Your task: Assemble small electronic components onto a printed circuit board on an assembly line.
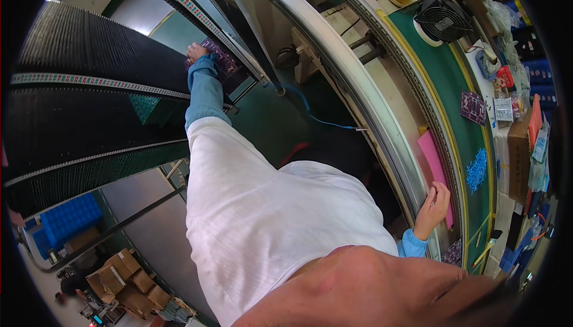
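My left hand reaches out to the far left, its fingers closed at the edge of a purple circuit board. That board sits beside the upright slotted strip of a black rack. A blue sleeve covers my left forearm. On the right, my right hand rests by the metal rail of a conveyor line, fingers loosely bent and apart from any object I can see held. Beside its fingertips lies a pink sheet.
On the green bench strip lie another purple board, a pile of small blue parts and a black fan. A blue hose hangs between rack and conveyor. Cardboard boxes and blue bins stand at lower left.
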